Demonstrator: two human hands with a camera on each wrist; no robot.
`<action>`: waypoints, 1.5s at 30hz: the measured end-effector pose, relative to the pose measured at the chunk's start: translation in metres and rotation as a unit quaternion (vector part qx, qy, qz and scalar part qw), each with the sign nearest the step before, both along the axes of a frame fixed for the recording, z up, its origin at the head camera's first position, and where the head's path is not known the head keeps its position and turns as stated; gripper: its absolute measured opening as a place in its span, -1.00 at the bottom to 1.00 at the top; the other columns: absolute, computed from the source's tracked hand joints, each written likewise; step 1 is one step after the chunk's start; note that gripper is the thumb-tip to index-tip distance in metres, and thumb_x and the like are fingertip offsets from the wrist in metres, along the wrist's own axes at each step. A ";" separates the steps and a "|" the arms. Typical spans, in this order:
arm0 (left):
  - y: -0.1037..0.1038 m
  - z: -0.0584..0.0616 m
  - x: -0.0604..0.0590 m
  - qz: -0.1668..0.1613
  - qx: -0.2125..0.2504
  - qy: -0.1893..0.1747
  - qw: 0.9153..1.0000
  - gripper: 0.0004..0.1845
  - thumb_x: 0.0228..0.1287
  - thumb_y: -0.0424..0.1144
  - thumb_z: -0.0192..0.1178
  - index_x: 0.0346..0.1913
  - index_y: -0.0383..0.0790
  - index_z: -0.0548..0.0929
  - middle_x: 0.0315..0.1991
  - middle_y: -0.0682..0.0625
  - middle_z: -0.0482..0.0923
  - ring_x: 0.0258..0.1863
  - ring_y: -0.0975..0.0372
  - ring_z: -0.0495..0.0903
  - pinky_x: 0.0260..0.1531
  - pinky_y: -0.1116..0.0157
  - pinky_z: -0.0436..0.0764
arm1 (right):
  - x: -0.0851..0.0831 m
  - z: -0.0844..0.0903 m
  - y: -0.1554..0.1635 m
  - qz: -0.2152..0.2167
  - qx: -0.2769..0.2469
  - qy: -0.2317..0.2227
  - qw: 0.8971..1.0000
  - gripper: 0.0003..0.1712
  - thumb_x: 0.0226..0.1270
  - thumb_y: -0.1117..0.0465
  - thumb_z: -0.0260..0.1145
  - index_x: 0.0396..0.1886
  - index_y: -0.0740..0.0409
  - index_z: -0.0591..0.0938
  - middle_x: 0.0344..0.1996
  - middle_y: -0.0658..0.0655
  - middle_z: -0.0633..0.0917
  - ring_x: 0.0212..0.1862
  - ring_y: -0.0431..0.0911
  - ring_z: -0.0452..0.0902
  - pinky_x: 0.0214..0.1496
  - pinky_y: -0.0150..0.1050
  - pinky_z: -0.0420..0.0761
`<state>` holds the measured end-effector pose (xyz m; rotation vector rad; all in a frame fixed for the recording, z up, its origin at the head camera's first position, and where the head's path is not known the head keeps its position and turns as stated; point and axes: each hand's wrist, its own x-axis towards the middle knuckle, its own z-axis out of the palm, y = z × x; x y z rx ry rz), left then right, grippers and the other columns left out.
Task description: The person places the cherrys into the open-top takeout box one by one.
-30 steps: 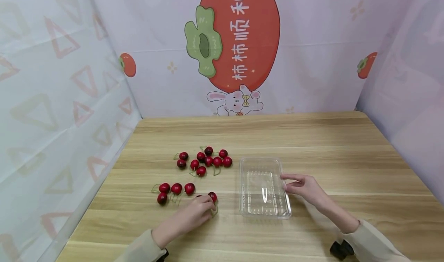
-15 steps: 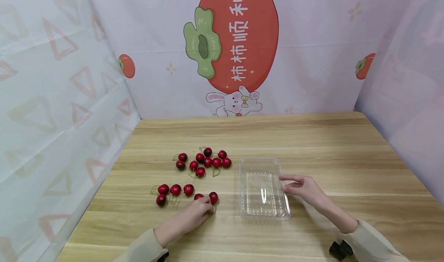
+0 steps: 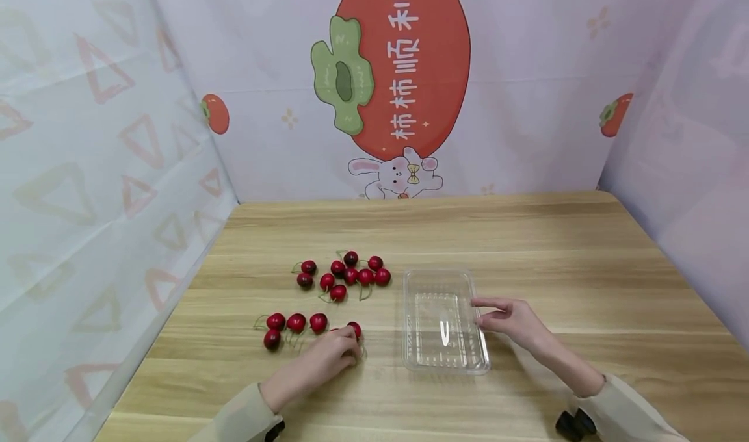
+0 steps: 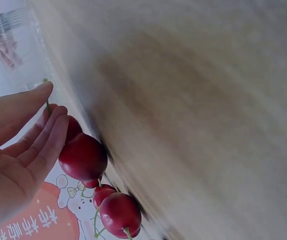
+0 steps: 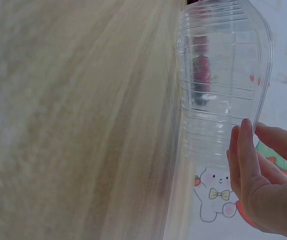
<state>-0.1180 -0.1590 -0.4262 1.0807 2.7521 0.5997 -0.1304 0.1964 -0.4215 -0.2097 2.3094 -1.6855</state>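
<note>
Red round cherry [image 3: 354, 329] sits at our left hand's [image 3: 328, 359] fingertips, pinched by its stem. Our right hand [image 3: 515, 318], fingers relaxed, touches the clear plastic rectangular tray [image 3: 443, 357] at its right rim.

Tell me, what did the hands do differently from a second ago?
Very little. The left hand has closed a bit more over the nearest cherry, fingers against it and its stem. The right hand still rests on the clear tray rim; the tray is still empty, and the other cherries haven't moved.
</note>
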 end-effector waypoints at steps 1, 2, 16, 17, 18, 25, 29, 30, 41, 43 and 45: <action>0.000 0.001 0.000 0.002 0.012 0.000 1.000 -0.95 -0.01 -0.40 0.26 -0.46 -0.20 0.65 -0.43 0.15 0.43 -0.40 0.39 0.47 -0.40 0.52 0.49 | 0.000 0.000 0.000 0.000 0.000 0.000 1.000 -0.42 0.11 0.19 0.29 0.07 0.44 0.41 -0.04 0.36 0.53 -0.22 -0.22 0.59 -0.13 -0.40 0.51; 0.000 0.001 -0.001 0.004 0.024 0.000 1.000 -0.95 -0.01 -0.41 0.26 -0.46 -0.21 0.65 -0.43 0.14 0.43 -0.39 0.38 0.48 -0.39 0.52 0.50 | 0.000 0.000 0.000 0.001 -0.002 0.000 1.000 -0.42 0.10 0.19 0.29 0.07 0.44 0.41 -0.04 0.36 0.53 -0.22 -0.22 0.59 -0.14 -0.41 0.51; 0.009 0.013 -0.012 0.027 0.126 -0.035 0.991 -1.00 0.05 -0.38 0.23 -0.44 -0.25 0.62 -0.41 0.11 0.48 -0.42 0.39 0.46 -0.41 0.51 0.50 | 0.000 -0.002 0.001 0.014 -0.010 0.001 1.000 -0.39 0.10 0.18 0.29 0.07 0.48 0.39 -0.05 0.40 0.51 -0.22 -0.16 0.60 -0.11 -0.34 0.53; 0.010 0.015 -0.013 0.029 0.131 -0.030 0.990 -0.99 0.05 -0.37 0.23 -0.44 -0.24 0.62 -0.41 0.12 0.48 -0.43 0.39 0.46 -0.42 0.51 0.50 | 0.000 -0.001 0.001 0.015 -0.011 0.001 1.000 -0.40 0.10 0.18 0.29 0.07 0.48 0.39 -0.05 0.40 0.51 -0.22 -0.15 0.60 -0.10 -0.33 0.53; 0.011 0.016 -0.013 0.031 0.137 -0.025 0.990 -0.99 0.05 -0.37 0.24 -0.45 -0.23 0.61 -0.42 0.12 0.48 -0.44 0.40 0.45 -0.43 0.51 0.50 | 0.000 -0.001 0.001 0.015 -0.011 0.002 1.000 -0.40 0.11 0.19 0.28 0.07 0.48 0.39 -0.04 0.41 0.50 -0.22 -0.15 0.60 -0.10 -0.33 0.53; 0.020 0.025 -0.018 0.027 0.183 -0.016 0.983 -0.93 0.01 -0.38 0.26 -0.46 -0.21 0.56 -0.45 0.10 0.49 -0.50 0.42 0.44 -0.49 0.51 0.50 | 0.001 -0.001 0.001 0.010 -0.010 0.002 1.000 -0.40 0.11 0.18 0.29 0.07 0.47 0.40 -0.02 0.40 0.50 -0.21 -0.18 0.59 -0.11 -0.36 0.52; 0.024 0.030 -0.021 0.019 0.206 -0.003 0.978 -0.92 0.03 -0.35 0.25 -0.44 -0.19 0.54 -0.46 0.09 0.52 -0.51 0.42 0.46 -0.50 0.50 0.52 | 0.000 0.000 0.001 0.005 -0.010 -0.001 1.000 -0.39 0.10 0.16 0.29 0.08 0.45 0.40 -0.01 0.38 0.50 -0.21 -0.20 0.59 -0.10 -0.34 0.53; 0.026 0.031 -0.021 0.018 0.212 -0.001 0.977 -0.93 0.04 -0.35 0.25 -0.44 -0.20 0.55 -0.46 0.08 0.52 -0.52 0.42 0.47 -0.50 0.50 0.52 | 0.000 0.000 0.001 0.005 -0.010 -0.001 1.000 -0.39 0.10 0.16 0.29 0.08 0.45 0.40 0.00 0.37 0.49 -0.21 -0.21 0.59 -0.10 -0.34 0.53; 0.039 0.044 -0.031 0.025 0.252 0.057 0.966 -0.94 0.03 -0.40 0.24 -0.41 -0.25 0.57 -0.46 0.04 0.54 -0.52 0.39 0.51 -0.46 0.51 0.54 | 0.000 0.000 0.001 0.009 -0.012 -0.002 1.000 -0.39 0.11 0.16 0.28 0.09 0.45 0.39 0.02 0.38 0.48 -0.20 -0.18 0.59 -0.08 -0.34 0.52; 0.042 0.045 -0.033 0.031 0.256 0.059 0.964 -0.95 0.04 -0.40 0.24 -0.41 -0.25 0.58 -0.45 0.03 0.54 -0.51 0.38 0.52 -0.45 0.51 0.54 | 0.000 0.000 0.001 0.008 -0.011 -0.002 1.000 -0.39 0.11 0.16 0.28 0.09 0.45 0.39 0.02 0.38 0.48 -0.20 -0.19 0.59 -0.08 -0.34 0.51; 0.044 0.045 -0.035 0.039 0.257 0.059 0.964 -0.95 0.04 -0.40 0.24 -0.41 -0.25 0.58 -0.45 0.04 0.55 -0.50 0.38 0.52 -0.44 0.51 0.54 | 0.001 0.000 0.000 0.008 -0.012 -0.003 1.000 -0.39 0.11 0.16 0.28 0.09 0.45 0.39 0.02 0.38 0.47 -0.20 -0.19 0.59 -0.08 -0.34 0.51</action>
